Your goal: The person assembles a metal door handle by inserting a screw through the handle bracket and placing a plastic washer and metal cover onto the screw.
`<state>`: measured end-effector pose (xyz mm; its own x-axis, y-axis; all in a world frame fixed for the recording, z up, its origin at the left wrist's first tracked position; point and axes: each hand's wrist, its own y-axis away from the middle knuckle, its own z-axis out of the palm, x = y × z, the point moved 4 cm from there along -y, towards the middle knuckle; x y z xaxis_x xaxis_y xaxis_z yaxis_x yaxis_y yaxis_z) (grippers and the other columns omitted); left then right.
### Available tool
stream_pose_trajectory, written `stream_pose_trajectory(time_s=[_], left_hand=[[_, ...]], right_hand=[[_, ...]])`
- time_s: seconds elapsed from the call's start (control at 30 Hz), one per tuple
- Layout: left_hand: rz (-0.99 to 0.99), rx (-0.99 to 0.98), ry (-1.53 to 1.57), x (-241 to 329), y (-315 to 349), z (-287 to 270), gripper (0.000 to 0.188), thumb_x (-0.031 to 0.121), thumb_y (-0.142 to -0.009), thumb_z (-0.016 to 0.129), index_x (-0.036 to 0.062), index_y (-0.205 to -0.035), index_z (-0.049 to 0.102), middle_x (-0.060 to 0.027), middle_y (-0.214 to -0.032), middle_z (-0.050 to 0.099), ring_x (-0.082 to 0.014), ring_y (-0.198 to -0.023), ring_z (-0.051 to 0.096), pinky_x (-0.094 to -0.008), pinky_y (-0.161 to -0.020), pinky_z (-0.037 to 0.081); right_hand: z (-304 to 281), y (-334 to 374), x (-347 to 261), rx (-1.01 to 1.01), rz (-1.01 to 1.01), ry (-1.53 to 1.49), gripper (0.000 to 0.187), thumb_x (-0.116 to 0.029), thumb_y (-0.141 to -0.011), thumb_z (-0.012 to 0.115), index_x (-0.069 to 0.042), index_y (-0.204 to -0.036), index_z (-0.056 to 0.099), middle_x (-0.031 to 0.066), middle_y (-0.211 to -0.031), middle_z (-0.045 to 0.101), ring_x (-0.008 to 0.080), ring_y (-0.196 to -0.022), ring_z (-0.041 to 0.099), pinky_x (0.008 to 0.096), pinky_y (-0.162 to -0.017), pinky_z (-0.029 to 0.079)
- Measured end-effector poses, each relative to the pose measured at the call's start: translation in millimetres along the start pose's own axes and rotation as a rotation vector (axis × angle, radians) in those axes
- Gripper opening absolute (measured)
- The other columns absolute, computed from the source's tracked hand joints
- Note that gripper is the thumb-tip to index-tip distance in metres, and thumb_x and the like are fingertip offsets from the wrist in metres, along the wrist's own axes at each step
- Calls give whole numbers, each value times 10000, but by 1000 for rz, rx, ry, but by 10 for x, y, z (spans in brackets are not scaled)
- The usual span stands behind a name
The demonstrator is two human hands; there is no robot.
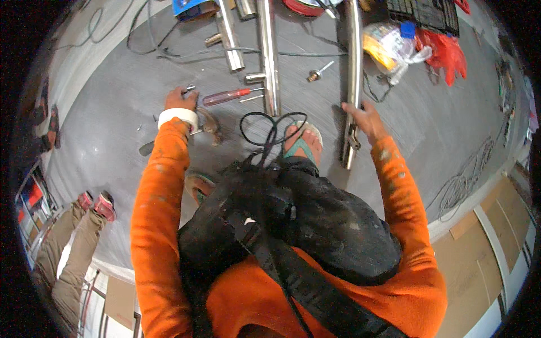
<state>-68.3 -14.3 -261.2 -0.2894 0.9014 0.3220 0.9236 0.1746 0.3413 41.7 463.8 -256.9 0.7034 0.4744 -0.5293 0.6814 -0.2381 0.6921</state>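
Note:
My right hand grips the lower part of a long shiny metal tube lying to the right; a slot with a small fitting shows at its near end. At the left, my left hand is low over the floor, fingers closed around a small metal piece whose kind I cannot make out. A white tape roll circles that wrist. Just beside it lie a hammer and a red-handled screwdriver. A second metal tube with a short side stub lies between my hands.
Another tube lies at the far left of centre. A bolt-like part, plastic bags, red gloves and a black crate are at the far right. A cable crosses the floor. Someone's legs are at left.

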Motion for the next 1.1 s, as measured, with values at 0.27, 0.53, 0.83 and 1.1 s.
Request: stream_pose_trajectory(time_s=[0.27,0.53,0.83,1.1], left_hand=[[1,-28,-27,80,22,-22,417,330,-742,630,22,-1020,594,-233,-1036,543,-381,-998,499,-409,-882,397],[33,25,4,-72,4,65,436,362,-754,609,28,-1034,594,-221,-1087,543,-367,-1034,497,-394,-912,384],[-10,-4,20,4,33,17,428,326,-739,635,17,-1032,589,-221,-1085,540,-366,-1048,492,-389,-917,389],[-55,-36,48,3,37,29,432,283,-741,649,28,-1081,575,-214,-1106,531,-363,-1053,500,-380,-915,396]], right_hand=[[220,415,105,165,100,9,510,-412,-702,663,51,-870,534,148,-752,590,222,-688,573,343,-649,454],[273,492,39,152,128,-68,421,-317,-776,619,55,-953,534,132,-785,594,206,-693,574,329,-638,449],[240,408,167,156,113,-27,423,-325,-779,620,61,-936,549,160,-806,605,242,-730,586,351,-678,451],[253,400,151,149,104,56,410,-311,-725,663,49,-884,549,176,-816,616,258,-749,596,351,-693,451]])
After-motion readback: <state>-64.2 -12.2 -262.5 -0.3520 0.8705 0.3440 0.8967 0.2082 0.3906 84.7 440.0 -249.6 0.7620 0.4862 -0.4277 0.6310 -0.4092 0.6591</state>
